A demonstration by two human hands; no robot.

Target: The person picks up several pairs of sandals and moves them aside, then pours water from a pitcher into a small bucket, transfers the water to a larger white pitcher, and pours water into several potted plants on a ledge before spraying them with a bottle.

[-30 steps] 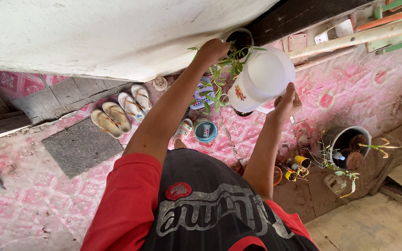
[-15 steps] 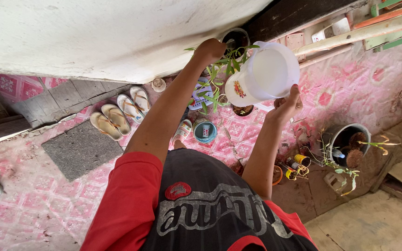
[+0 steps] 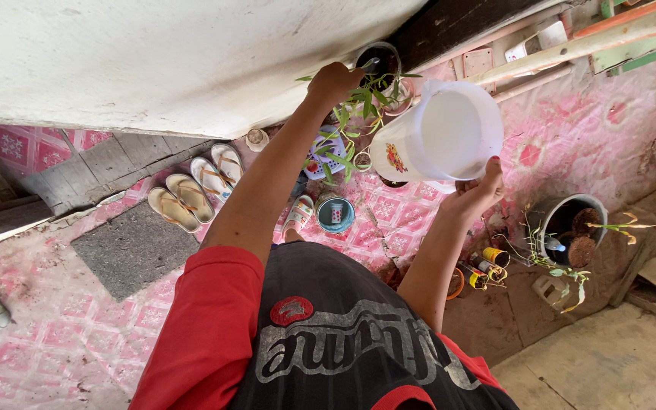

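Below, a pink patterned floor [image 3: 47,342] carries a grey mat [image 3: 134,247] and sandals [image 3: 191,190]. The left hand [image 3: 335,82] grips a potted plant [image 3: 362,102] by the white wall [image 3: 153,53]; the right hand [image 3: 480,193] holds a tilted white jug [image 3: 442,133] just right of it.

Seen from above, the right hand [image 3: 478,191] grips the rim of a white plastic jug [image 3: 440,133], tilted on its side with its open mouth facing up at the camera. The left hand [image 3: 333,82] is closed around the thin stems of a leafy green plant [image 3: 358,102] beside a dark pot [image 3: 379,59] at the white wall [image 3: 161,53]. Below on the pink patterned floor [image 3: 62,334] lie pale sandals [image 3: 191,190], a grey mat [image 3: 132,247] and a round bucket [image 3: 571,224] with soil.
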